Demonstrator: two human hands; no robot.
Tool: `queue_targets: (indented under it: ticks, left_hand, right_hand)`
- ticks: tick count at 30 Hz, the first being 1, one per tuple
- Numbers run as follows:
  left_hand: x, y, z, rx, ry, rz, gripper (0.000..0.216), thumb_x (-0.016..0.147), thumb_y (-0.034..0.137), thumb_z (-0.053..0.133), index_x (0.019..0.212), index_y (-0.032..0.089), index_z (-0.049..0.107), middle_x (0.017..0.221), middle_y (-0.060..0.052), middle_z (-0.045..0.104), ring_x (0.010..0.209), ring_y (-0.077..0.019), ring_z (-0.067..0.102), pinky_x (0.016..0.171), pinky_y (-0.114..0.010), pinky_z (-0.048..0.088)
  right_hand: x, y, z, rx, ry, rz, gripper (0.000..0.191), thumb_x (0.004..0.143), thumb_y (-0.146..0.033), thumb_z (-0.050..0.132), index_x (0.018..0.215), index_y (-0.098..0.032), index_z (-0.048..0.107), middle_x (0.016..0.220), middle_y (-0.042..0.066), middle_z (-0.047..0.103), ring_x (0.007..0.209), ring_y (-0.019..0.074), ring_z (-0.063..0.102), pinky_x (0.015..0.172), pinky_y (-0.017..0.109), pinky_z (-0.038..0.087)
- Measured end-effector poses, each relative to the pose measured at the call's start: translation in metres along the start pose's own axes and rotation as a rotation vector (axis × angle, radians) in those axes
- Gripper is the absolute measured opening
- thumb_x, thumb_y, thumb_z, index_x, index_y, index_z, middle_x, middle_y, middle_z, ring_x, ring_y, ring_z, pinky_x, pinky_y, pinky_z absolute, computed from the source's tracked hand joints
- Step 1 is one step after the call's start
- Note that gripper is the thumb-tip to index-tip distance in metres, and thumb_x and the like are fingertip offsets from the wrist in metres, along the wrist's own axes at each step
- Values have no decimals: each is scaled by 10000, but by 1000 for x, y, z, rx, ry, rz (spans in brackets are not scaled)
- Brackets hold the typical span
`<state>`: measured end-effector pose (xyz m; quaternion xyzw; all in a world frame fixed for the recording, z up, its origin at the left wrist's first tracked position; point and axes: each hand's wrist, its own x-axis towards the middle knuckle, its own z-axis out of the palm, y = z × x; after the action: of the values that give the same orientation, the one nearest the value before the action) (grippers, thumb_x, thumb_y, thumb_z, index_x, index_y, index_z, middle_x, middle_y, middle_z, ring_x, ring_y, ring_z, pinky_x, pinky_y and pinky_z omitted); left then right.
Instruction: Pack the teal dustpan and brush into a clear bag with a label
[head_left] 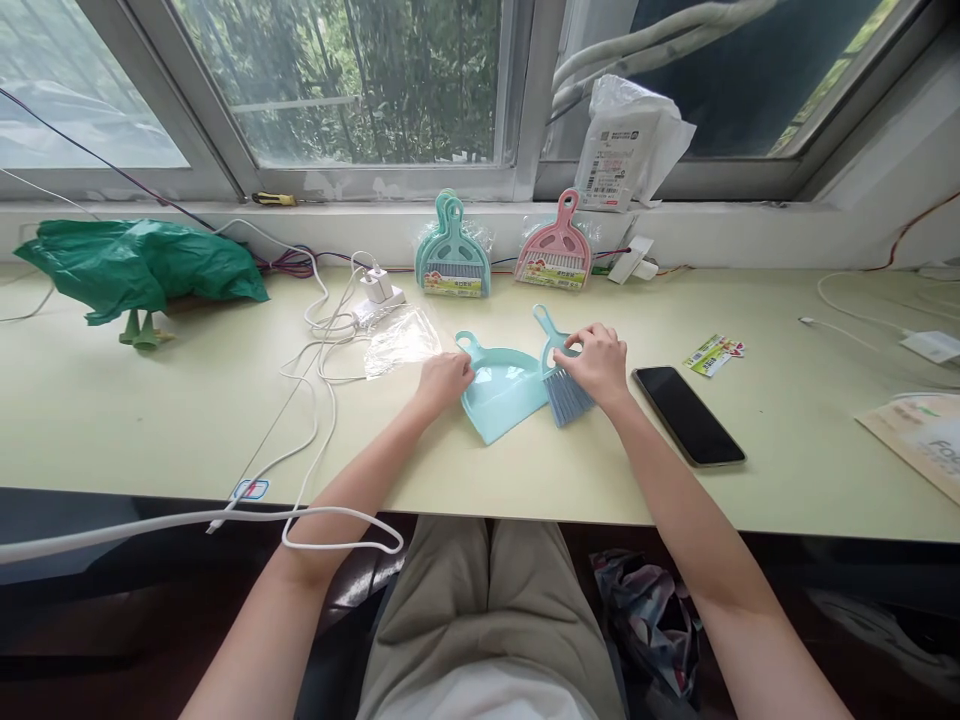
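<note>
A small light-blue dustpan (501,392) lies flat on the pale green table (150,420). My left hand (444,381) rests on its left edge with the fingers curled over the rim by the handle. Beside it lies a matching mini brush (559,375) with grey-blue bristles. My right hand (598,362) is closed over the brush's body, its handle sticking out toward the window.
Packaged teal (454,252) and pink (556,248) dustpan sets lean on the sill wall. An empty clear wrapper (401,340), white cables and a charger (379,288) lie left. A black phone (688,414) and a label card (714,354) lie right. A green bag (142,264) sits far left.
</note>
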<state>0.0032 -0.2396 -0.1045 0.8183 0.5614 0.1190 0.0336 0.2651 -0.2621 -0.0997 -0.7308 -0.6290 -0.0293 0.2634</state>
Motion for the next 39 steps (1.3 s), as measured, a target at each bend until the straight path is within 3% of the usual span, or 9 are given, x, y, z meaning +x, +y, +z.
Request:
queue_targets:
  ticks: [4, 9, 14, 18, 24, 33, 37, 39]
  left_hand:
    - [-8, 17, 4, -83, -22, 60, 202, 852, 217, 437, 692, 201, 561, 736, -68, 640, 750, -214, 592, 632, -322, 346]
    - [-18, 28, 7, -179, -69, 420, 286, 953, 357, 369, 843, 209, 588, 852, -53, 639, 821, -188, 576, 725, -308, 409]
    - [-19, 26, 3, -46, -8, 677, 261, 938, 187, 362, 1075, 189, 583, 1130, -99, 621, 1065, -204, 553, 865, -303, 423]
    - [-13, 15, -5, 100, 78, 706, 388, 898, 136, 464, 1273, 220, 518, 1357, -111, 530, 1237, -252, 479, 984, -373, 387]
    - [-3, -5, 1, 99, 59, 711, 338, 964, 120, 378, 1229, 189, 577, 1242, -113, 617, 1158, -218, 557, 969, -359, 429]
    - [-9, 4, 9, 306, 187, 725, 358, 937, 36, 387, 1191, 147, 615, 1168, -101, 682, 956, -160, 674, 767, -269, 504]
    - [-8, 4, 13, 299, 175, 723, 332, 928, 41, 412, 1151, 126, 644, 1147, -111, 701, 931, -171, 702, 750, -281, 523]
    - [-7, 3, 15, 236, 183, 714, 336, 920, 35, 423, 1148, 136, 648, 1150, -111, 703, 951, -173, 703, 816, -297, 531]
  right_hand:
    - [-13, -19, 10, 0, -55, -124, 218, 819, -396, 593, 864, -200, 679, 1091, 103, 632, 1092, 284, 513, 904, 399, 343]
    - [-24, -32, 20, 44, -169, -286, 211, 855, -394, 580, 927, -227, 685, 1142, 86, 655, 1108, 275, 519, 911, 394, 344]
    - [-22, -27, 18, 113, -231, -341, 205, 890, -360, 573, 1001, -239, 696, 1177, 72, 661, 1131, 271, 523, 921, 391, 339]
    - [-18, -22, 19, 158, -268, -370, 214, 896, -369, 577, 1018, -244, 699, 1201, 66, 656, 1128, 266, 532, 922, 381, 354]
    - [-16, -20, 21, 243, -281, -405, 183, 872, -346, 624, 982, -233, 717, 1157, 51, 676, 1104, 253, 556, 967, 383, 368]
    - [-12, -14, 26, 340, -250, -430, 124, 830, -314, 675, 906, -239, 739, 1096, 48, 705, 1047, 273, 593, 956, 433, 418]
    - [-12, -13, 27, 311, -262, -438, 114, 824, -303, 685, 904, -238, 733, 1094, 41, 710, 1056, 280, 595, 949, 439, 417]
    - [-13, -14, 27, 278, -259, -445, 127, 833, -313, 676, 920, -238, 728, 1114, 44, 706, 1058, 282, 594, 937, 434, 415]
